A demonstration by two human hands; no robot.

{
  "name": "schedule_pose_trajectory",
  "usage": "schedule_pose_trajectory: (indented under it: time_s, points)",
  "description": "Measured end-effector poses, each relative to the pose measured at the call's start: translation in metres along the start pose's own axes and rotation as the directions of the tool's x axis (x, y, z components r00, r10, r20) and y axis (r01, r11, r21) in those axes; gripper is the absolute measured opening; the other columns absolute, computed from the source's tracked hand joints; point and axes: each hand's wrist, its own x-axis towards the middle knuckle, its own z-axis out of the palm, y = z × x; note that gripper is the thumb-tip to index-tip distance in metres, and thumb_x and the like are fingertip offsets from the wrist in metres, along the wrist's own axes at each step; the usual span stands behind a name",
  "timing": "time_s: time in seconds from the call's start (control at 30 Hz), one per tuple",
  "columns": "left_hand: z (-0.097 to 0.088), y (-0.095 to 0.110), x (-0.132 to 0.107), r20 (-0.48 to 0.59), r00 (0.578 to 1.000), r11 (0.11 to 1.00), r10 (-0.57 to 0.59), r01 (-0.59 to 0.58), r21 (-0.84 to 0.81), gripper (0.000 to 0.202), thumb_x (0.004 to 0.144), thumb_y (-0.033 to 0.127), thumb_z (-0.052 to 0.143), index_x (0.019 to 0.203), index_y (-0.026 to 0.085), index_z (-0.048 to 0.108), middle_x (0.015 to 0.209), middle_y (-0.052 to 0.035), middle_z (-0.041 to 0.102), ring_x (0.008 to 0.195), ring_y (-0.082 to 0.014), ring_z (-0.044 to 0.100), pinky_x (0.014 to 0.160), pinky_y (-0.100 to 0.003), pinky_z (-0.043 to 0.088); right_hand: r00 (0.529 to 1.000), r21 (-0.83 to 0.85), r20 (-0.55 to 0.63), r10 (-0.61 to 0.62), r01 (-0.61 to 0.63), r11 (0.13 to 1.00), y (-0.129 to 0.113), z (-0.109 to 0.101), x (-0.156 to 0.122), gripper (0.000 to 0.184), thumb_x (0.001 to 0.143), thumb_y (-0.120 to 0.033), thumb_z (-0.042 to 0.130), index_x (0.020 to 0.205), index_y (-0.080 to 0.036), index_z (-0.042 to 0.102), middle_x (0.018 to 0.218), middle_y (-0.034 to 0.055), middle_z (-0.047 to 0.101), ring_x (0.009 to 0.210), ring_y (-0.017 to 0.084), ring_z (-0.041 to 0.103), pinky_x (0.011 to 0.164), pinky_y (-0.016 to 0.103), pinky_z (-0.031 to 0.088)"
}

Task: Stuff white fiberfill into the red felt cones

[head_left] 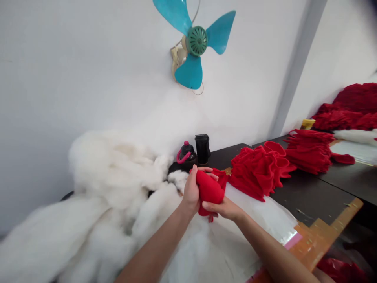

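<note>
Between both hands is a plump red fabric piece (209, 188), rounded as though padded. My left hand (193, 190) grips its left side, fingers reaching behind the top. Around its lower right end closes my right hand (222, 207), with the thumb lying across the front. A small red tip hangs below the right hand. Loose white stuffing (118, 177) is heaped to the left of the hands. Just right of them lies a stack of red fabric pieces (259, 169), with some red cloth close behind the held piece.
White sheeting (253, 212) covers part of the dark table (315, 196), whose front edge bears orange tape (321, 236). A black tumbler (202, 148) and a black jug with a pink handle (186, 153) stand by the wall. More red pieces (309, 151) lie rightward. A blue fan (197, 41) hangs above.
</note>
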Motion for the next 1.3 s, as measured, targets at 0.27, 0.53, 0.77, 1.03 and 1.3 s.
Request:
schedule_pose_trajectory:
  time_s: [0.27,0.53,0.77,1.03,1.3]
  points:
    - [-0.001,0.006,0.000,0.067,0.994,0.992,-0.086,0.091,-0.082,0.052,0.086,0.060,0.052,0.082,0.011,0.067,0.081,-0.0117,0.070,0.072,-0.0215,0.067,0.067,-0.030,0.053,0.983,-0.059,0.147,0.114,-0.106,0.993,-0.005,-0.007,-0.001,0.046,0.080,-0.062,0.061,0.076,-0.016,0.059,0.047,-0.0017,0.050,0.040,0.011,0.047,0.039,0.025,0.045]
    - [-0.001,0.000,-0.001,0.019,0.993,0.993,0.120,-0.120,0.002,0.048,0.079,0.049,0.070,0.113,0.020,0.055,0.085,-0.0061,0.070,0.077,-0.0205,0.067,0.070,-0.031,0.053,0.994,-0.169,-0.044,-0.100,0.092,0.981,-0.006,-0.002,0.003,0.053,0.083,-0.050,0.063,0.125,-0.018,0.053,0.092,0.0068,0.068,0.083,0.020,0.066,0.074,0.034,0.058]
    - [-0.002,-0.014,-0.004,0.095,0.995,0.986,0.022,-0.038,0.164,0.030,0.076,0.038,0.073,0.086,0.018,0.053,0.069,-0.0036,0.066,0.059,-0.0159,0.061,0.061,-0.028,0.051,0.986,-0.202,0.123,-0.110,0.134,0.970,-0.010,-0.003,-0.002,0.031,0.079,-0.040,0.070,0.103,-0.021,0.065,0.077,0.0021,0.064,0.069,0.018,0.064,0.061,0.031,0.058]
    - [-0.016,0.009,0.017,-0.117,0.990,0.993,0.083,-0.092,-0.080,0.033,0.075,0.042,0.074,0.083,0.017,0.054,0.066,-0.0013,0.064,0.064,-0.0161,0.065,0.064,-0.027,0.053,0.938,-0.341,-0.079,-0.337,0.293,0.893,-0.006,0.005,0.005,0.028,0.084,-0.045,0.063,0.083,-0.018,0.065,0.072,0.0032,0.060,0.067,0.017,0.058,0.061,0.030,0.051]
    - [-0.015,0.001,0.013,-0.094,0.995,0.982,0.037,-0.054,-0.182,0.036,0.075,0.040,0.075,0.097,0.020,0.054,0.074,-0.0009,0.064,0.073,-0.0174,0.066,0.071,-0.030,0.054,0.855,-0.740,0.109,-0.507,0.410,0.534,-0.002,0.002,0.005,0.039,0.084,-0.049,0.059,0.103,-0.016,0.063,0.085,0.0085,0.062,0.076,0.022,0.061,0.075,0.038,0.053]
